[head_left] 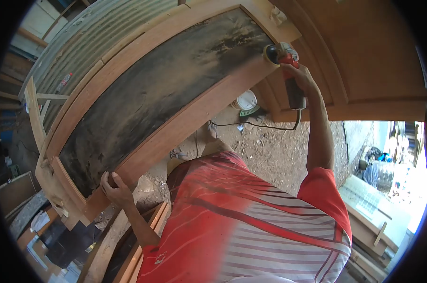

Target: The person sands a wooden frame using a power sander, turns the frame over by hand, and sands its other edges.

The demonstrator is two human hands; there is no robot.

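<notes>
A red and black angle grinder point(293, 87) is held in my right hand point(299, 75), its round disc at the right end of a long wooden rail point(194, 111). The rail forms the near edge of a wooden frame around a dark, dusty panel point(161, 80). Over at the rail's left end, my left hand point(116, 188) rests on the wood, thumb and fingers apart. A cord point(270, 126) hangs from the grinder's lower end.
Large brown panelled doors point(374, 56) stand at the upper right. Corrugated sheeting point(105, 33) lies behind the frame. A white bucket point(246, 100) is on the dirt floor point(270, 146). Wood planks point(105, 245) lie at the lower left, boards point(378, 212) at the right.
</notes>
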